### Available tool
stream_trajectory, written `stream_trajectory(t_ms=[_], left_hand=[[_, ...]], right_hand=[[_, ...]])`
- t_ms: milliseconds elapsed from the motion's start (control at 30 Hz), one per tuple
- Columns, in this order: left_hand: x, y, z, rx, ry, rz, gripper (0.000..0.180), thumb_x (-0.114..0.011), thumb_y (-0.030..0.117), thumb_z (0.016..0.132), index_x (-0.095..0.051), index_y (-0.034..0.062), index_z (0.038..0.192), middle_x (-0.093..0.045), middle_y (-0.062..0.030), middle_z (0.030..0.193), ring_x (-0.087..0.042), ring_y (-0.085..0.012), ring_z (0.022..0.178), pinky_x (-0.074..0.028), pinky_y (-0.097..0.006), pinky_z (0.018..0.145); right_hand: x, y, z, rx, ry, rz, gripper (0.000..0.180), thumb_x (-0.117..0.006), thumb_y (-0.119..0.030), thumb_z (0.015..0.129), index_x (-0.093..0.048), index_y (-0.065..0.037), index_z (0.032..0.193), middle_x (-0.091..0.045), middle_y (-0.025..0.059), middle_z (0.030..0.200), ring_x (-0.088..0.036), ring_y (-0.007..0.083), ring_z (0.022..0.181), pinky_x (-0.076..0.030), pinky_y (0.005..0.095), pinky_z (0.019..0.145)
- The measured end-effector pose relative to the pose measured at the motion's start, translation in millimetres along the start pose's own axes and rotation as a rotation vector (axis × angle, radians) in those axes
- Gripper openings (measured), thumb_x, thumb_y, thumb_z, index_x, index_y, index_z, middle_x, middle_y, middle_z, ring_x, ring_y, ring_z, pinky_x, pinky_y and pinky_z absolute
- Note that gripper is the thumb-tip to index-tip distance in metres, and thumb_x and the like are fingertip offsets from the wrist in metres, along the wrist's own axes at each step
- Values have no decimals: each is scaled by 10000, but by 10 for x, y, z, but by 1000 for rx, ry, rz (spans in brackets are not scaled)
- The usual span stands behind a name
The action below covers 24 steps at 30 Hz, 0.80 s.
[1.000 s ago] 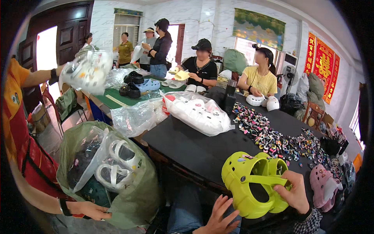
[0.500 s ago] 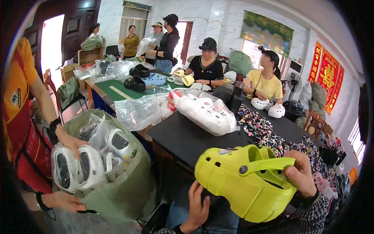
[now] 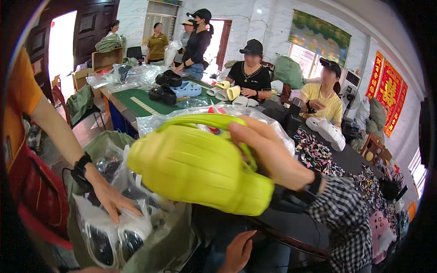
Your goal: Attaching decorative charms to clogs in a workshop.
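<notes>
My right hand (image 3: 268, 154) grips a pair of lime-yellow foam clogs (image 3: 200, 168) by the heel strap, soles turned toward me, held in the air over the table's near-left corner. My left hand (image 3: 236, 252) hangs low near my lap, holding nothing, fingers loosely apart. Just left of the clogs, a co-worker's hand (image 3: 111, 198) with a black wristband presses on a clear bag of white clogs (image 3: 114, 232) inside a large green sack (image 3: 168, 241).
The dark table (image 3: 350, 159) carries scattered small shoe charms (image 3: 314, 154), white clogs (image 3: 325, 132) and a pink clog (image 3: 380, 227). Two seated people work at its far side. A green table (image 3: 136, 102) behind holds black and blue clogs and plastic bags.
The lime clogs rose and swung left toward the sack in my right hand. My left hand let go and dropped. The co-worker pushed the bag of white clogs lower into the sack.
</notes>
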<state>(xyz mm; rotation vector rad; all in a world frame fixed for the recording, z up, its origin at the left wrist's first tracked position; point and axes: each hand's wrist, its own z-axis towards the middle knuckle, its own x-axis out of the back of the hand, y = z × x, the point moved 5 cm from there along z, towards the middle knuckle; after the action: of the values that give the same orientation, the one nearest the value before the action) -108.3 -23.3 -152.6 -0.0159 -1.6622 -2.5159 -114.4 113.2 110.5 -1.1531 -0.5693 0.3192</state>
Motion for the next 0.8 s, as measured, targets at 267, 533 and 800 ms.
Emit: stream_trajectory(t_ms=[267,533,800], left_hand=[[390,-325,17,232,124,44,258,-515,139,986,-623,10,1181,-642,-190,1139,-612,-357,1059,-487,-401,902],[565,-929,-137,422,198,73,281,-539,169,979,-620,-2,1187,-648,-212,1140,-608,-372,1070,-478,-402,918],[510,-765,-95,379,133,125,265,-522,147,981,-613,-22,1163,-640,-206,1142,-596,-384,1071,-476,-402,914]], right_hand=[[-322,751,2109,184,-19,41,324,-604,-364,944,-607,-52,855,-533,-28,695,-466,56,628,-364,234,559],[321,1112,3437,244,-5,-1037,777,-713,-523,782,-489,-52,1357,-456,300,1288,-446,425,1222,-393,435,1015],[580,734,2271,315,-413,-1054,469,-644,-303,905,-563,-12,1264,-538,192,1258,-582,286,1125,-465,362,948]])
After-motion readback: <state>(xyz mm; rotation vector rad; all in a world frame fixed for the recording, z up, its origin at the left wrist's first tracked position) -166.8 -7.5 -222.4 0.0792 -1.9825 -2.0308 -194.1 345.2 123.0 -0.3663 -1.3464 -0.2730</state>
